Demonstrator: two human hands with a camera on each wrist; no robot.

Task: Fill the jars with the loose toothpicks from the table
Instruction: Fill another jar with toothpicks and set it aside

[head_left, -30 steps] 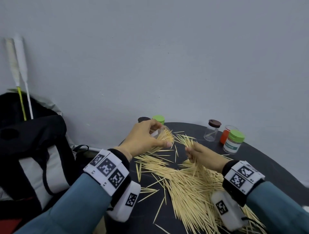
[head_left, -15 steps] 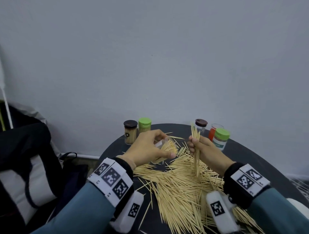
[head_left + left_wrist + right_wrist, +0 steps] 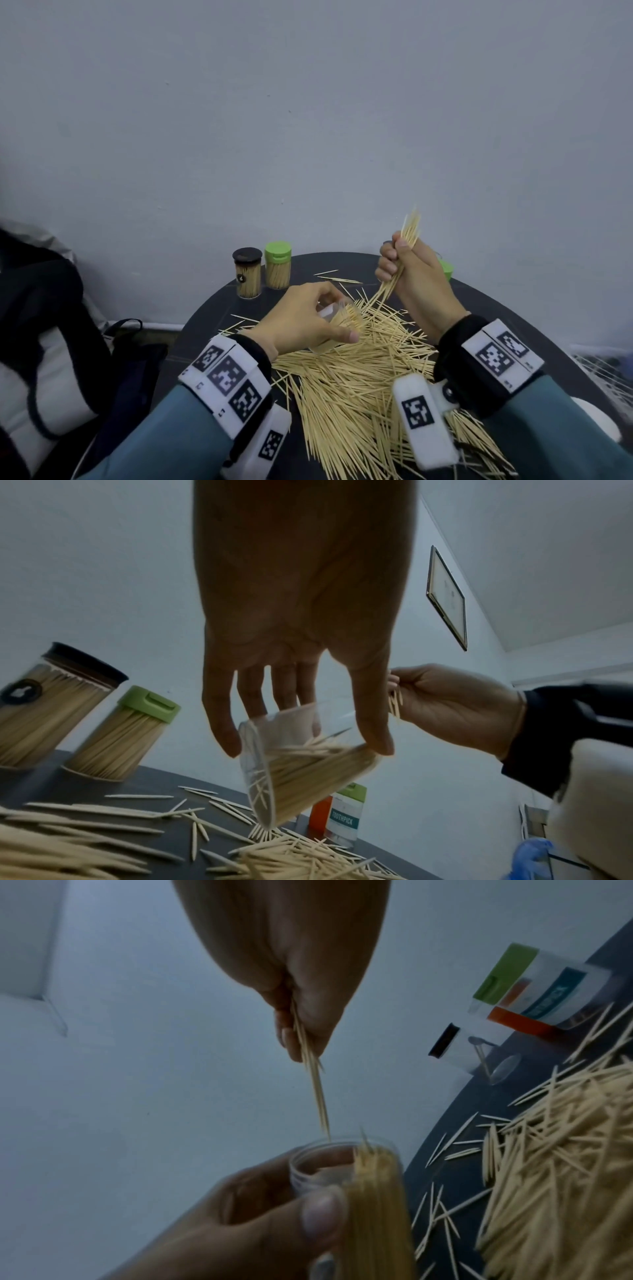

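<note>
My left hand (image 3: 308, 322) grips a clear plastic jar (image 3: 339, 317), tilted on its side just above the table and partly filled with toothpicks (image 3: 308, 767); its open mouth (image 3: 329, 1153) faces the right hand. My right hand (image 3: 407, 270) is raised over the table and pinches a small bundle of toothpicks (image 3: 406, 240), whose lower tips (image 3: 322, 1110) point down at the jar's mouth. A big heap of loose toothpicks (image 3: 359, 383) covers the dark round table (image 3: 507, 308) between my forearms.
At the table's back left stand two full jars, one with a dark lid (image 3: 247, 272) and one with a green lid (image 3: 278, 270). Behind the right hand are a green-lidded labelled jar (image 3: 347, 813), an orange one (image 3: 320, 814) and a clear dark-lidded jar (image 3: 459, 1050). A black bag (image 3: 41, 342) sits left.
My right hand has lifted a bundle of toothpicks off the heap and raised it above the table. The left hand keeps the jar tilted in about the same spot.
</note>
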